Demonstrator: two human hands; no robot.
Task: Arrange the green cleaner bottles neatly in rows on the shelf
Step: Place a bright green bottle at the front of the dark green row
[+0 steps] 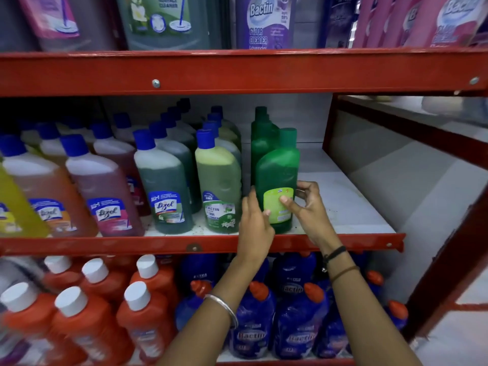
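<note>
A solid green cleaner bottle [277,175] with a green cap stands at the front of the middle shelf [343,207]. Its light green label faces me. Behind it more green bottles [262,136] stand in a row going back. My left hand [254,223] touches the front bottle's lower left side with its fingers apart. My right hand [306,202] grips the bottle's lower right side, thumb across the label.
Left of the green row stand blue-capped bottles of pale green [219,180], dark green [163,180], pink [103,188] and yellow cleaner. The white shelf board lies bare to the right, bounded by a red upright [328,122]. Orange and blue bottles fill the shelf below.
</note>
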